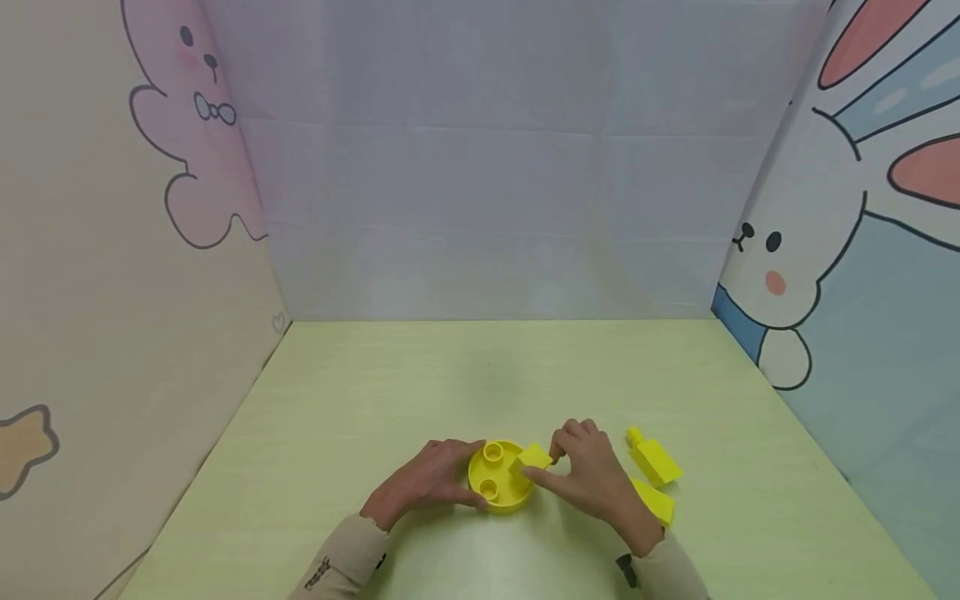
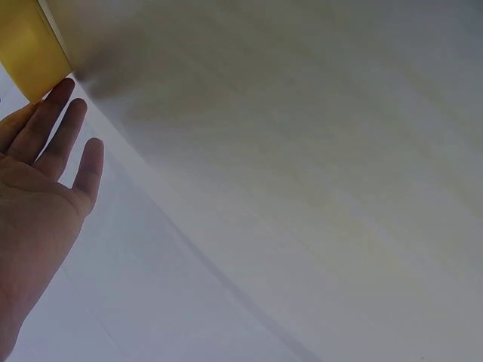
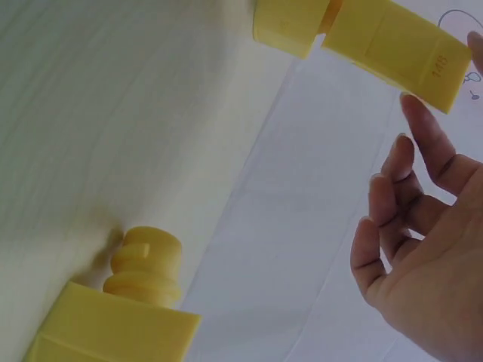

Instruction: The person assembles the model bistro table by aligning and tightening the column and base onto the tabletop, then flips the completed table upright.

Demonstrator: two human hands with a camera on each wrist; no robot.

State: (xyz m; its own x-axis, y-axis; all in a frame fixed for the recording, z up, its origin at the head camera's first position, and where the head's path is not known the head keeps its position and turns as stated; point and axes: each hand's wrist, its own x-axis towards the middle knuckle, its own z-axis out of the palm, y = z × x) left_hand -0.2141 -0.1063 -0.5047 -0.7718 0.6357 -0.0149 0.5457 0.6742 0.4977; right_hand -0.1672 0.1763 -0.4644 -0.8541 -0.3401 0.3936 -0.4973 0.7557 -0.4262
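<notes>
A pale backdrop [image 1: 487, 167] is spanning the upper centre of the frame, a pink cartoon animal [image 1: 202, 158] is occupying the upper left, an orange star-like figure [image 1: 21, 452] is showing at the lower left, a white cartoon rabbit [image 1: 806, 217] is filling the upper right, and a yellowish-green tabletop [image 1: 375, 375] is stretching across the lower centre.

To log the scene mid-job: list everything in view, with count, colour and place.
base: one, yellow, on the table
sockets: two showing, yellow, in the base
held block: one, yellow, at the base's right edge
loose blocks: two, yellow, right of the base
table: one, pale green, below base
sheet: one, pale grey, behind table
rabbit: one, white, right wall
figure: one, pink, left wall
star: one, orange, left wall
heart: one, grey, left wall
sleeves: two, beige, bottom
dark bits: two, black, beside sleeves
left hand: one, bare, around base
right hand: one, bare, pinching held block
</notes>
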